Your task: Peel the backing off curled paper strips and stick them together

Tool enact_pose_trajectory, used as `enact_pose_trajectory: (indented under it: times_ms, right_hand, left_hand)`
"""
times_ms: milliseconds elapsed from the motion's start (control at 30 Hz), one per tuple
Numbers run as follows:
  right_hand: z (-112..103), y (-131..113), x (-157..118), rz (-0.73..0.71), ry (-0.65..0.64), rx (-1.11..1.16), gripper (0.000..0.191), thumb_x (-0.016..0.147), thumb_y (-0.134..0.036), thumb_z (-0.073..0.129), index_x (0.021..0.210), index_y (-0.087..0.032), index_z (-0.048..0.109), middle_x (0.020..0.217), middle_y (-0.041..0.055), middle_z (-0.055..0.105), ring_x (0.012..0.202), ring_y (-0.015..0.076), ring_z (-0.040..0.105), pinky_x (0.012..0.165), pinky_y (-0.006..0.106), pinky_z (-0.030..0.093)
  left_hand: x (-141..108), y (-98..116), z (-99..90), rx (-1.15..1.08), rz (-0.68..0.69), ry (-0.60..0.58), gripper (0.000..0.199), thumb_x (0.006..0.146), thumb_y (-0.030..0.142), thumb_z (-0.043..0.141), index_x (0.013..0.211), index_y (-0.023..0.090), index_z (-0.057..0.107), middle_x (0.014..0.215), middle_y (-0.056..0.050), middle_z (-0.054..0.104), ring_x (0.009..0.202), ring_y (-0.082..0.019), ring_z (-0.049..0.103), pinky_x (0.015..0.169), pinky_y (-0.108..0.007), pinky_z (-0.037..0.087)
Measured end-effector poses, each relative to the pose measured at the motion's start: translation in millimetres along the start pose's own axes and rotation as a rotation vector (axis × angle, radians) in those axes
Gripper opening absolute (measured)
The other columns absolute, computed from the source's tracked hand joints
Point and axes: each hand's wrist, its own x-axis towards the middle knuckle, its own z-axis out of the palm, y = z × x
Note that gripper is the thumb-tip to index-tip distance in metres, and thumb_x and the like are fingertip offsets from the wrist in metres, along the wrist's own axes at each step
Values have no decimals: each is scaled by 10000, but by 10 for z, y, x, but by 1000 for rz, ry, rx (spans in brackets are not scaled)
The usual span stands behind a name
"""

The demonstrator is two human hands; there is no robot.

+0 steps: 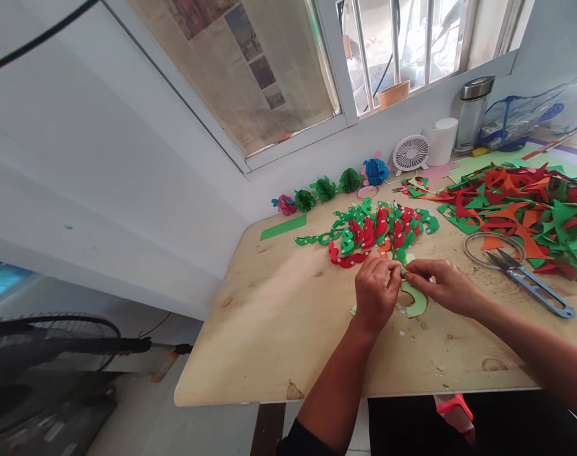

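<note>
My left hand (376,288) is closed in a pinch at the top of a light green curved paper cutout (417,304). From the other side my right hand (437,284) meets it, thumb and fingertips pressed together on the same paper. The fingertips nearly touch, and whatever small piece may be between them is hidden. Just beyond the hands lies a heap of green and red curved paper cutouts (364,231) with small white squares stuck on them. One tiny white square (401,333) rests on the wood below the cutout.
Blue-handled thread snips (539,288) and a tape ring (473,249) lie right of my hands. Red, orange and green paper scraps (530,209) pile up behind them. Folded paper figures (324,189), a small white fan (410,154) and a glass bottle (471,120) stand along the wall.
</note>
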Motion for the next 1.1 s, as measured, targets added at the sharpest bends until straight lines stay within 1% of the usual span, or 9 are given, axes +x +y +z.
enact_pose_trajectory:
  times_ms: [67,133,300,400,567,733,867,967,1100]
  right_hand:
    - [-5,1,5,10,-5,14,288,832,-365,465,621,-188,547,558,-22,443,544,120,379,498,248,319]
    - [-9,5,8,19,-7,43,292,838,-381,458,659,-184,578,569,-15,474,544,122,387,494,250,318]
    - [6,19,-1,23,18,67,316,837,-392,466,614,-186,555,533,-26,452,523,114,373,480,247,299]
    - [21,8,-18,22,46,38,319,848,-395,445,647,-186,577,540,-26,466,526,115,378,490,250,297]
    - [30,-26,-33,22,51,10,329,846,-407,440,666,-188,606,539,-22,477,518,117,385,486,247,299]
    - [29,-50,-35,18,57,15,317,832,-411,460,690,-188,634,536,-19,492,513,118,391,480,244,302]
    - [30,-47,-32,25,51,20,297,831,-391,468,708,-187,646,554,-14,519,522,121,406,489,245,312]
    - [34,-30,-31,37,39,23,266,832,-353,476,722,-180,645,582,-8,537,543,122,412,499,246,317]
    - [41,-9,-29,35,41,24,269,840,-348,465,723,-174,634,570,-15,508,542,118,394,495,246,309]
  left_hand:
    - [2,-2,4,-34,-38,22,139,844,209,506,795,183,633,772,-53,670,758,-181,597,759,-325,475]
    - [5,-8,2,-69,-57,17,133,845,216,515,820,185,642,790,-54,676,780,-187,605,760,-331,481]
    - [7,-8,-18,-118,-83,-17,112,831,220,547,847,199,656,830,-47,686,815,-190,611,782,-339,480]
    - [6,9,-24,-159,-124,-18,79,809,218,579,827,197,652,828,-45,682,827,-188,605,778,-331,477]
    - [13,24,-25,-226,-200,-33,49,786,192,600,771,188,647,797,-41,668,815,-178,592,735,-304,466]
    - [24,17,-42,-288,-278,-53,37,760,176,620,729,177,640,752,-25,652,753,-154,580,672,-269,447]
    - [19,9,-37,-265,-258,-46,49,760,182,624,711,179,627,721,-19,637,733,-156,570,670,-273,441]
    - [8,9,-16,-195,-209,-37,53,764,163,618,714,180,614,725,-23,633,758,-168,566,707,-290,443]
    - [-7,20,9,-108,-123,-28,63,779,139,597,729,176,594,739,-30,633,783,-177,559,743,-305,442]
